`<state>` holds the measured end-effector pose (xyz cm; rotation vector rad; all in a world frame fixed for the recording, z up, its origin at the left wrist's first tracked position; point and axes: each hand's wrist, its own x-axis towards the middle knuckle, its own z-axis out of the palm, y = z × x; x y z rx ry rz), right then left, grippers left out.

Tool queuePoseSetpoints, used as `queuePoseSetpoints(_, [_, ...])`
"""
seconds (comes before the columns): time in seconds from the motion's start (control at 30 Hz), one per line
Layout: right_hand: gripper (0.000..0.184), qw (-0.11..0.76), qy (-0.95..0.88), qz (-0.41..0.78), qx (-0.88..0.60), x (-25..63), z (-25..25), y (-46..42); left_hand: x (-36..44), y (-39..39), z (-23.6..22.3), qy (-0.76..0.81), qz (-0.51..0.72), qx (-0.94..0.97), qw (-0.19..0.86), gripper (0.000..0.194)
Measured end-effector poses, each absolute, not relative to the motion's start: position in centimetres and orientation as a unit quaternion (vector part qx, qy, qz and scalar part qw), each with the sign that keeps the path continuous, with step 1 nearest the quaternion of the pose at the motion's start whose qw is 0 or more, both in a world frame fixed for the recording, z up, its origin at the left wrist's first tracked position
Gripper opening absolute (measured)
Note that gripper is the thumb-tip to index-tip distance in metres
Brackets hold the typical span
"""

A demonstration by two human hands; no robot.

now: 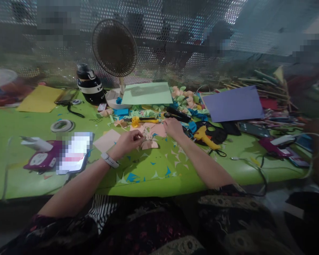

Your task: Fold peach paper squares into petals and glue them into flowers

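Note:
My left hand (pixel 129 142), with a pale watch strap at its wrist, has thumb and fingers pinched together beside cut pieces of peach paper (pixel 150 144). Whatever lies in the pinch is too small to make out. My right hand (pixel 173 128) is curled at the far edge of the peach pieces, near a black stapler (pixel 178 114); its fingertips are mostly hidden. Beyond both hands lies a yellow utility knife (pixel 149 120). Paper scraps (pixel 133 177) in blue and pale colours are scattered on the green tabletop (pixel 149 189). A peach sheet (pixel 106 140) lies left of my left hand.
A small fan (pixel 114 47) and a black bottle (pixel 89 86) stand at the back, near paper flowers (pixel 184 96). A yellow glue gun (pixel 206 137) with a cord lies on the right. A lit phone (pixel 74 153) leans on the left. Another person's arm (pixel 317 148) is at far right.

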<state>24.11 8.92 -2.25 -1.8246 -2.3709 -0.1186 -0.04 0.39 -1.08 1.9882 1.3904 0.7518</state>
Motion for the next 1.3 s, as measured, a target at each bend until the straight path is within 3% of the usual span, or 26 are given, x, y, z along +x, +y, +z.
queuePoseSetpoints(1.03, [0.026,0.126,-0.758,-0.011,-0.640,24.8,-1.6,9.0,0.0,0.3,-0.5,0.517,0.297,0.734,0.325,0.025])
queuePoseSetpoints(1.17, [0.034,0.205,-0.758,-0.064,-0.616,24.8,0.2,7.3,0.4,-0.1,0.1,0.505,0.333,0.658,0.449,0.026])
queuePoseSetpoints(1.23, [0.036,0.257,-0.793,-0.099,-0.543,24.1,1.0,5.8,0.6,-0.4,0.5,0.479,0.357,0.586,0.547,0.031])
queuePoseSetpoints(1.3, [0.035,0.244,-0.853,-0.108,-0.448,23.0,1.4,4.0,0.7,-0.6,0.8,0.443,0.380,0.518,0.625,0.037])
